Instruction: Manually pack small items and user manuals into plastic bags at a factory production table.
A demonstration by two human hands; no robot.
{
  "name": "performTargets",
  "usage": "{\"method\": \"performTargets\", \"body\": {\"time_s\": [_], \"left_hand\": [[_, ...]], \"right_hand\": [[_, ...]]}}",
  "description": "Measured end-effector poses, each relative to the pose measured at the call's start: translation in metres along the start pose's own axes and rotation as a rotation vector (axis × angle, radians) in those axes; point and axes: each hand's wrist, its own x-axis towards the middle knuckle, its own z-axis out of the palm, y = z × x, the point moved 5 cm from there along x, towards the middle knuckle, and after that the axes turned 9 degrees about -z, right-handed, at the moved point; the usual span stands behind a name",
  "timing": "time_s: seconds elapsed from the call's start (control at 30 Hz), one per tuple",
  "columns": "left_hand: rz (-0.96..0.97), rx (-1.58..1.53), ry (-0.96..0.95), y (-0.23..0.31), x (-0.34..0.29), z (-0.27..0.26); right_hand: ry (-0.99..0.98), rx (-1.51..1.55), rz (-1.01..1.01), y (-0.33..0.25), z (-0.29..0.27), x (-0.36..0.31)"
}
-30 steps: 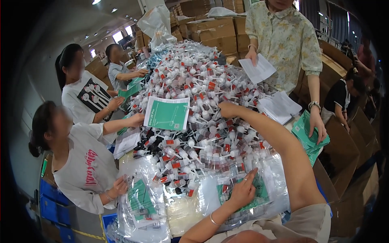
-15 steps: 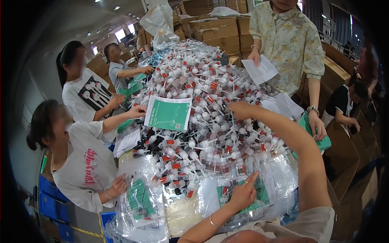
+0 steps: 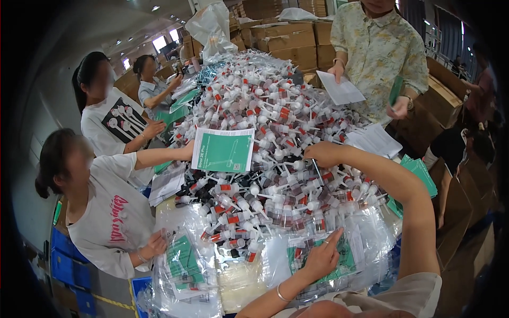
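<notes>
My left hand (image 3: 322, 261), index finger stretched out, rests on a clear plastic bag (image 3: 366, 228) with a green-and-white booklet (image 3: 347, 258) inside. Small bottles show through the film near it. My right hand (image 3: 324, 154) reaches over the heap of small clear bottles (image 3: 265, 111) with white nozzle caps and red or dark labels. Its fingers pinch a thin grey rod-like piece (image 3: 317, 173), whose kind I cannot make out. The fingertips are partly hidden behind the hand.
Co-workers stand along the left; the nearest one's hand is behind a green-and-white booklet (image 3: 222, 150) over the heap. Another at the far right holds white papers (image 3: 339, 89). Green booklets (image 3: 420, 174) lie at the right edge. Cardboard boxes (image 3: 290, 45) are stacked behind.
My right hand has shifted slightly right, and a thin grey piece now shows under its fingers. The far-right co-worker's lower hand has risen from the green booklets with a green piece.
</notes>
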Motion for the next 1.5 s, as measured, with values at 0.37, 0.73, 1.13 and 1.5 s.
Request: {"method": "performTargets", "body": {"time_s": [0.37, 0.73, 1.13, 1.5], "left_hand": [[0.075, -0.028, 0.093, 0.0, -0.001, -0.001], [0.06, 0.005, 0.065, -0.004, 0.0, 0.0], [0.014, -0.011, 0.028, -0.002, 0.002, 0.001], [0.066, 0.035, 0.043, -0.002, 0.004, 0.002]], "right_hand": [[0.064, -0.125, 0.34, 0.018, -0.015, 0.036], [-0.164, 0.084, 0.199, 0.016, 0.013, 0.043], [0.269, 0.1, 0.261, 0.048, -0.01, 0.063], [0.199, -0.065, 0.361, 0.038, 0.021, 0.086]]}}
